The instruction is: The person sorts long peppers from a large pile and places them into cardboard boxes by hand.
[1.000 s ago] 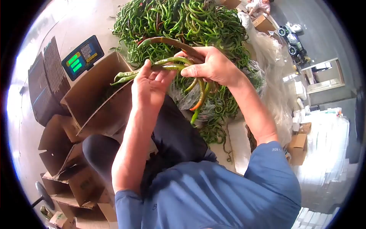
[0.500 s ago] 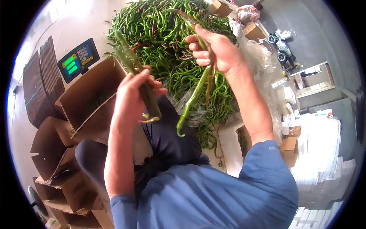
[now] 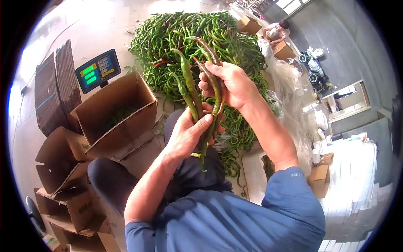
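Long green peppers stand up out of my left hand, which is closed around them. My right hand grips darker, reddish-green peppers, whose lower ends hang down past my left fingers. Both hands are close together, and the two bunches meet or overlap between them. Behind them lies a large heap of green peppers with a few red ones. An open cardboard box to the left holds some green peppers at its bottom.
A scale display with green digits stands behind the box. Flattened cardboard and more open boxes are at the left. Clear plastic sheeting runs along the heap's right side. A person sits at the upper right.
My left hand has moved right and down toward my right hand, its peppers now upright beside the others. Earlier the hands were apart; the right hand has shifted slightly lower.
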Action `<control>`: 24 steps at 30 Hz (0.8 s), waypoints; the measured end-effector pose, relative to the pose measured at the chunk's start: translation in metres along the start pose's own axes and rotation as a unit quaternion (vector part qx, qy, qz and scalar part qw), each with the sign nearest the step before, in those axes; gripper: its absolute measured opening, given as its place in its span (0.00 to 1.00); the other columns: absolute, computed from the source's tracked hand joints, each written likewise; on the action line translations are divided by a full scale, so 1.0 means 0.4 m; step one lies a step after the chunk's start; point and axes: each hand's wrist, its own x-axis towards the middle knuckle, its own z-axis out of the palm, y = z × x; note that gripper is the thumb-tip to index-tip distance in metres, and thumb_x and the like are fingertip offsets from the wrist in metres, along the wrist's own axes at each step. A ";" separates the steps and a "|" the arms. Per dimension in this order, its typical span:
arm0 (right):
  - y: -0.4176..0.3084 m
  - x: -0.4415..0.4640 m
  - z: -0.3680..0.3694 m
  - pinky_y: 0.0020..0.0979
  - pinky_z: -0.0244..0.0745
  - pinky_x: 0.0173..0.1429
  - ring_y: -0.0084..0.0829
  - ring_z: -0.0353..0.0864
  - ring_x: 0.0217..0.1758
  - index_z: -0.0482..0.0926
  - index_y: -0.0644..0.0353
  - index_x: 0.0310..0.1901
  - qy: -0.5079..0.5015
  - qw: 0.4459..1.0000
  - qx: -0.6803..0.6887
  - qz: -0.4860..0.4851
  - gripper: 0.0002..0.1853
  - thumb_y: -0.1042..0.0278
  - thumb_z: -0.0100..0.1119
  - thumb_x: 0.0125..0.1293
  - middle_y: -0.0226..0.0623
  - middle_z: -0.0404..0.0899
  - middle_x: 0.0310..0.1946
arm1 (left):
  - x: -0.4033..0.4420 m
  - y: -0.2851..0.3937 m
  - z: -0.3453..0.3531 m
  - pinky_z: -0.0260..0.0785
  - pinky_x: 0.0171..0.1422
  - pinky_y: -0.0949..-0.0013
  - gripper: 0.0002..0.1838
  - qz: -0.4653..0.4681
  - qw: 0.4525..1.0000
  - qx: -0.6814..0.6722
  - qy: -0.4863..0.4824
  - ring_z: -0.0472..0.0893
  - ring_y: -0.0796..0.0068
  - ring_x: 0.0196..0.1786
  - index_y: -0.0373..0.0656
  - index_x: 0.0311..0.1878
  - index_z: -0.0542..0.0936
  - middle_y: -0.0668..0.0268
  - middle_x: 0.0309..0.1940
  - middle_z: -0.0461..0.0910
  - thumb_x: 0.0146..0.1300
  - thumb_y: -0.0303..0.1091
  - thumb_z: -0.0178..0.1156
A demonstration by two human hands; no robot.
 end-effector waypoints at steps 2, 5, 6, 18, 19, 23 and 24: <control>0.007 -0.003 0.002 0.31 0.83 0.37 0.28 0.84 0.33 0.79 0.63 0.46 -0.010 1.000 -0.021 -0.003 0.10 0.63 0.58 0.76 0.36 0.83 0.32 | -0.006 -0.006 0.004 0.79 0.33 0.71 0.22 0.006 1.000 -0.019 0.007 0.86 0.65 0.46 0.40 0.64 0.68 0.54 0.54 0.81 0.74 0.39 0.60; 0.023 0.003 -0.005 0.28 0.81 0.40 0.25 0.83 0.33 0.81 0.62 0.47 -0.049 0.998 -0.046 -0.008 0.11 0.62 0.60 0.75 0.35 0.84 0.33 | -0.003 -0.017 0.005 0.76 0.29 0.75 0.26 0.026 0.999 -0.018 0.011 0.86 0.66 0.46 0.40 0.65 0.68 0.56 0.55 0.80 0.71 0.40 0.64; 0.028 0.004 -0.008 0.29 0.82 0.41 0.25 0.84 0.34 0.80 0.64 0.51 -0.059 0.997 -0.054 -0.012 0.13 0.62 0.59 0.75 0.34 0.84 0.34 | -0.005 -0.019 0.005 0.76 0.28 0.76 0.28 0.031 0.999 -0.003 0.015 0.86 0.67 0.46 0.40 0.65 0.68 0.56 0.55 0.80 0.69 0.41 0.66; 0.024 -0.040 0.019 0.25 0.80 0.42 0.19 0.82 0.39 0.81 0.65 0.53 -0.113 0.982 -0.141 -0.057 0.14 0.62 0.56 0.77 0.33 0.85 0.39 | -0.010 -0.022 -0.028 0.76 0.31 0.75 0.22 0.040 0.997 -0.065 0.024 0.87 0.69 0.46 0.40 0.59 0.73 0.58 0.52 0.82 0.68 0.36 0.68; 0.021 -0.039 0.016 0.25 0.80 0.43 0.20 0.83 0.39 0.81 0.66 0.53 -0.111 0.983 -0.137 -0.049 0.15 0.62 0.56 0.77 0.35 0.85 0.39 | -0.010 -0.024 -0.031 0.76 0.30 0.74 0.21 0.050 0.995 -0.078 0.031 0.87 0.69 0.47 0.40 0.59 0.72 0.58 0.53 0.82 0.68 0.36 0.68; 0.003 -0.050 0.031 0.29 0.82 0.43 0.27 0.85 0.38 0.80 0.67 0.52 -0.061 0.990 -0.128 0.003 0.15 0.62 0.56 0.77 0.40 0.85 0.38 | -0.007 -0.015 -0.031 0.74 0.30 0.74 0.28 0.069 0.991 -0.097 0.057 0.83 0.72 0.33 0.39 0.68 0.66 0.53 0.53 0.83 0.70 0.40 0.64; 0.010 -0.044 0.031 0.32 0.83 0.41 0.31 0.86 0.37 0.79 0.68 0.53 -0.046 0.988 -0.151 -0.010 0.16 0.62 0.56 0.76 0.42 0.85 0.38 | -0.007 -0.004 -0.025 0.74 0.30 0.74 0.29 0.076 0.991 -0.097 0.058 0.85 0.71 0.38 0.39 0.69 0.66 0.51 0.57 0.81 0.71 0.40 0.62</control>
